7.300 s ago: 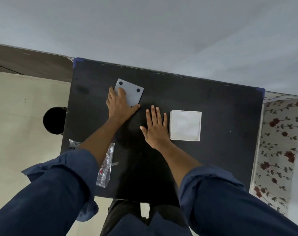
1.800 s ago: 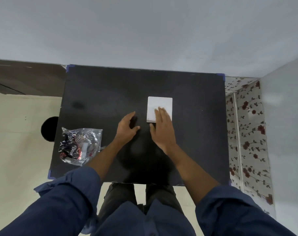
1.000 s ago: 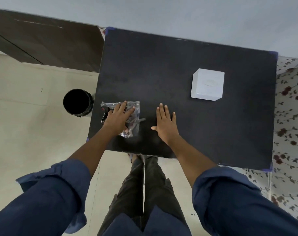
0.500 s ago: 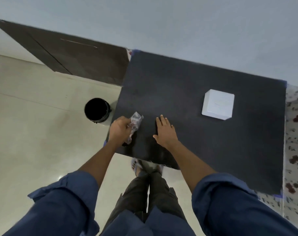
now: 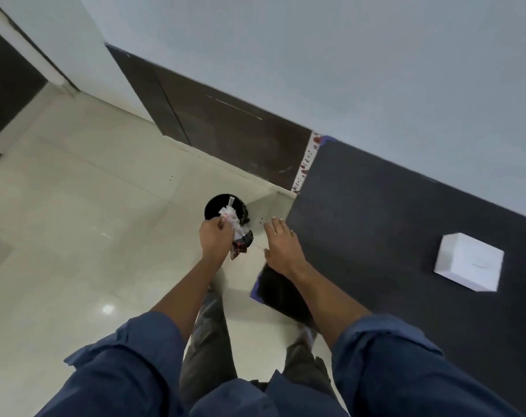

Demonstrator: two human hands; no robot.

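Head view: left hand [image 5: 215, 239] pinched a crumpled clear plastic wrapper with red and black print [image 5: 239, 236] just above the near rim of a round black bin [image 5: 210, 206] standing on the pale tiled floor [image 5: 90, 236].
Right hand: fingers were spread and straight at the left edge of the black square table [image 5: 376, 236], near its front-left corner; whether it touched the edge could not be told.
Wrapper position: off the table, its lower end hanging on the table side of the bin's mouth.
Step advice: the drop looked best made once the hand was over the centre of the opening, so the trailing end would fall inside.
Room: open floor lay left of the bin; the table's left edge and a dark wood wall panel [image 5: 240, 139] stood close.
Also there: a white cardboard box [image 5: 469, 261] toward the table's right side, well apart from both hands.
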